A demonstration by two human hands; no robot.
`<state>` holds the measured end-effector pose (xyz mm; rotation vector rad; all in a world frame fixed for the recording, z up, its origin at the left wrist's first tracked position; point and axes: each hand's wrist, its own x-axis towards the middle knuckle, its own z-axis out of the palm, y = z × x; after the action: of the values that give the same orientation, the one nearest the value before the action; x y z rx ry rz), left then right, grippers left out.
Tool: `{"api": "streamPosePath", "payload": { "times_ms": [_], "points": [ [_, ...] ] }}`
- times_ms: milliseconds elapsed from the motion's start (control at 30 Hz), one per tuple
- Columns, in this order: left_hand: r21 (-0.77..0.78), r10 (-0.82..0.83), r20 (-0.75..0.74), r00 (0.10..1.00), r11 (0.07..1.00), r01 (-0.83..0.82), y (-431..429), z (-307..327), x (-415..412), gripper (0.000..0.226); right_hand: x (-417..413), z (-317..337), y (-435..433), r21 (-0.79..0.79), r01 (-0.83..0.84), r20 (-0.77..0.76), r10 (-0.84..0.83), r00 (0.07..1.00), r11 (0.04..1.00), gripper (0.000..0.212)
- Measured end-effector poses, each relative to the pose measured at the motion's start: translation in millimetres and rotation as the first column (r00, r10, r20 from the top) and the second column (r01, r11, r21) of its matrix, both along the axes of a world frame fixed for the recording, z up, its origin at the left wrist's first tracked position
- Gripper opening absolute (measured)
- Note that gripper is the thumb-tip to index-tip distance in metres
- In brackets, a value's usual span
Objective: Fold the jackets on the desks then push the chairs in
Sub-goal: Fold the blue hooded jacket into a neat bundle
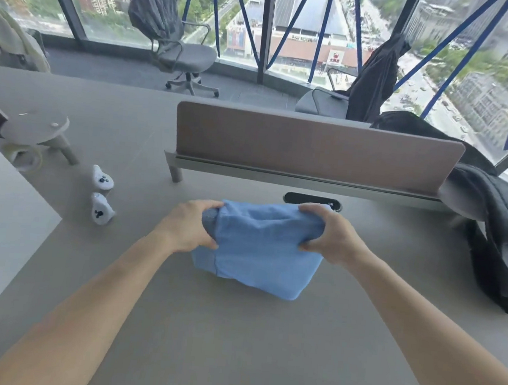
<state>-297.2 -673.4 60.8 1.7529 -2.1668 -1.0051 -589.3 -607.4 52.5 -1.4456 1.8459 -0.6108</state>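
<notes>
A light blue jacket (259, 252), folded into a compact bundle, lies in the middle of the grey desk (233, 330). My left hand (192, 225) grips its left end, fingers curled over the cuff. My right hand (329, 233) grips the right end, thumb under the fold. Beyond the desk stand two office chairs: a grey one (185, 52) with a dark grey jacket (154, 5) draped on its back, and another (320, 101) at the right with a black jacket (378, 77) hung on it. A black jacket (502, 238) lies heaped on the desk's right side.
A brown divider panel (316, 148) stands across the desk behind the blue jacket. Two white controllers (100, 196) lie at the left, near a small white stand (35, 128) and a tape roll (25, 156). Floor-to-ceiling windows lie beyond the chairs.
</notes>
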Motion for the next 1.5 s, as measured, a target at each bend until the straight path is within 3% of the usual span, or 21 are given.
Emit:
{"api": "streamPosePath", "payload": {
  "times_ms": [167,367,533,633,800,933,1033,1133,1300,1400,1500],
  "points": [
    [-0.182,-0.036,0.199,0.979,0.98,0.073,-2,2,-6,0.069,-13,21,-5,0.038,-0.003,-0.101,0.007,0.995,0.999,0.078],
    [-0.362,0.023,0.28,0.96,0.928,0.084,-37,23,-28,0.044,-28,59,-40,-0.011,-0.042,-0.221,0.038,0.975,0.999,0.076],
    [-0.584,0.126,0.18,0.976,0.812,0.003,-58,49,-39,0.041,-40,92,-59,-0.221,-0.002,-0.252,-0.055,0.966,0.975,0.087],
    [-0.613,0.111,0.108,0.988,0.79,-0.022,-59,46,-40,0.045,-45,96,-57,-0.292,0.017,-0.231,-0.088,0.969,0.956,0.084],
    [-0.387,0.046,0.006,0.999,0.921,-0.04,-26,-1,-30,0.061,-43,46,-15,-0.243,0.036,-0.137,-0.071,0.988,0.969,0.069],
    [-0.008,-0.062,0.079,0.995,0.998,0.063,34,-78,-11,0.066,-37,-49,50,0.047,0.014,-0.114,-0.008,0.993,0.999,0.05],
    [0.321,-0.215,0.233,0.948,0.938,0.134,78,-138,4,0.059,-36,-111,91,0.419,-0.108,-0.146,0.184,0.972,0.901,0.037],
    [0.452,-0.354,0.242,0.903,0.865,0.218,98,-169,15,0.054,-39,-126,96,0.642,-0.15,-0.099,0.275,0.956,0.752,0.024],
    [0.494,-0.127,0.101,0.987,0.867,0.06,72,-161,16,0.014,-39,-107,59,0.581,0.017,-0.323,0.211,0.922,0.814,0.033],
    [0.474,-0.005,0.119,0.993,0.879,-0.053,53,-152,8,0.014,-35,-112,46,0.387,0.12,-0.309,0.006,0.951,0.914,0.033],
    [0.416,-0.017,0.165,0.986,0.908,-0.054,40,-142,-9,0.034,-23,-127,46,0.402,0.018,-0.299,0.112,0.948,0.916,0.06]
  ]
}}
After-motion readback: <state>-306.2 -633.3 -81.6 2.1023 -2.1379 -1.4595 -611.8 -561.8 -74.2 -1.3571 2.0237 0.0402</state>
